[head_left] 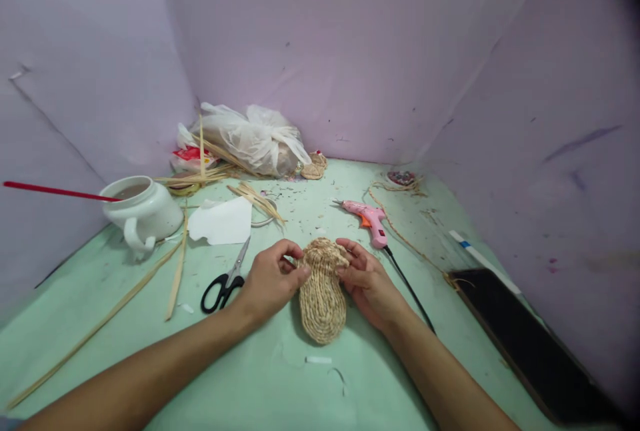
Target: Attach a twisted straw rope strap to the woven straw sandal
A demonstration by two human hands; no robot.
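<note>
A woven straw piece, shaped like a small slipper or pouch with coiled braid rows, is held in the middle of the table. My left hand pinches its upper left edge between thumb and fingers. On the other side, my right hand grips the upper right edge, where a frilled bit of braid sticks out. The piece's rounded end points toward me. Black-handled scissors lie just left of my left hand. Beyond my right hand rests a pink glue gun with an orange trigger.
A white mug with a red stick stands at left, near white paper and straw strips. A plastic bag sits at the back. A dark flat tray-like object lies right; the glue gun's cord runs beside my right arm.
</note>
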